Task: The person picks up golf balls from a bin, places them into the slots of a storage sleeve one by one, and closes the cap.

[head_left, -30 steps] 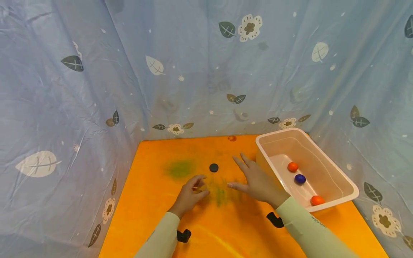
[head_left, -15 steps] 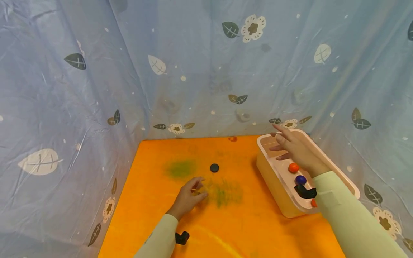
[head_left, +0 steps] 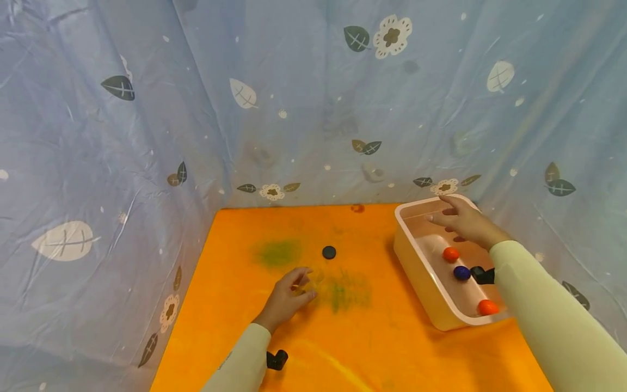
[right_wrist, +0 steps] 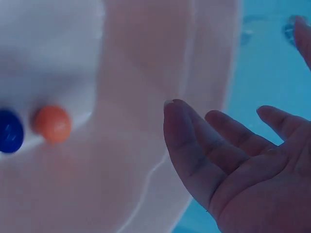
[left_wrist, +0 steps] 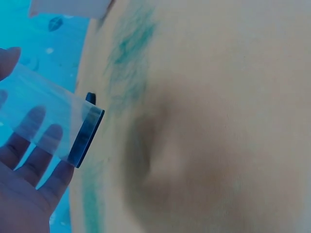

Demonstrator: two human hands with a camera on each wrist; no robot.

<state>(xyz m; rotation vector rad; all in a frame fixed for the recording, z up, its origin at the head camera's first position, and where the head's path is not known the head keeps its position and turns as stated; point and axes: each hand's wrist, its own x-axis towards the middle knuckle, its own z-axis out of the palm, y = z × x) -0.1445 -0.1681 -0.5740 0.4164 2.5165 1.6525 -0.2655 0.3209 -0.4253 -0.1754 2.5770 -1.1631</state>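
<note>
My left hand (head_left: 284, 299) grips a clear see-through tube-like container (left_wrist: 48, 114) with a dark band at one end, its fingers curled round the wall. In the head view the container is hardly visible. Beyond that hand a black disc (head_left: 329, 252) lies flat on the orange table. My right hand (head_left: 467, 222) hovers over the far part of a pale pink bin (head_left: 426, 267), fingers loosely spread and nothing in them. Inside the bin lie an orange ball (head_left: 451, 254), a dark blue ball (head_left: 462, 273) and a second orange ball (head_left: 487, 307) towards the near end.
The orange tabletop (head_left: 362, 348) bears green smudges. Blue patterned curtains (head_left: 303, 109) enclose it at the back and both sides. The bin stands at the right, near the back and right curtains. A black camera mount (head_left: 277, 360) sits at the left wrist.
My right hand has swung from above the table to the right, over the bin. My left hand stays nearly in place with the clear container. The balls and disc keep their places.
</note>
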